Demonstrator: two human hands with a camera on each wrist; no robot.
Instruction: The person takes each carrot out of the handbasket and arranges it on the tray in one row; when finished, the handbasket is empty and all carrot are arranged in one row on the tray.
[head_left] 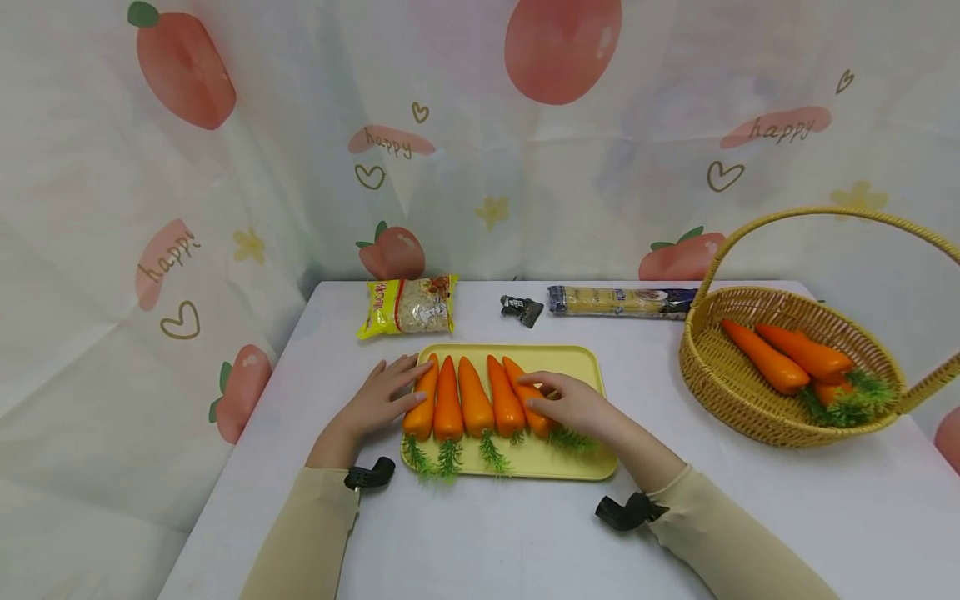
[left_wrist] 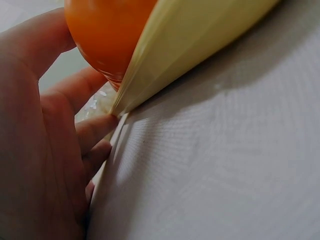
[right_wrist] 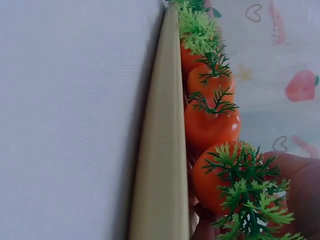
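Observation:
Several orange carrots with green tops lie side by side on a pale yellow tray in the head view. My left hand rests at the tray's left edge, its thumb and index finger touching the leftmost carrot. In the left wrist view its fingers lie fairly straight beside the tray rim, and the thumb meets the carrot's thick end. My right hand holds the rightmost carrot between thumb and fingers. Its leafy top partly hides the grip in the right wrist view.
A wicker basket with a tall handle stands at the right, holding several carrots. Along the back lie a yellow-ended food bag, a small black packet and a long noodle-like pack. A printed curtain hangs behind.

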